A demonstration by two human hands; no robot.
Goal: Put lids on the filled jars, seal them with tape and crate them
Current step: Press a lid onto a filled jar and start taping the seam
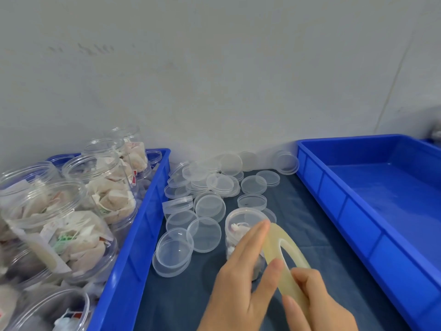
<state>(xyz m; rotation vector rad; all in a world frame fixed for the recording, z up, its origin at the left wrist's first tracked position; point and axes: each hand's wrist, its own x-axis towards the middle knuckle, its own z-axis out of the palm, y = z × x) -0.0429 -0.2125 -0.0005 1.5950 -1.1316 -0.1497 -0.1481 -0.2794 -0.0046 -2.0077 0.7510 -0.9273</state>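
Tape roll (285, 261) sits low and right of centre in the frame, tilted on edge, and you hold it between both hands. Your right hand (319, 304) grips its lower rim with curled fingers; your left hand (241, 280) reaches in from the bottom edge, thumb pressed on the roll's face and long fingers laid nearly straight along the side of the jar (241, 232). That jar stands upright on the dark cloth (310, 225) at lower centre, lid on, pale packets visible through its wall, touching the roll's upper end.

Loose lids (207, 204) lie scattered and stacked above and to the left of the jar, reaching back to the wall (214, 68). At the left edge, a blue crate (133, 247) holds open jars (69, 223) crammed with packets, none of them capped. On the right, a second blue crate (358, 211) runs from mid-frame down to the lower right corner.
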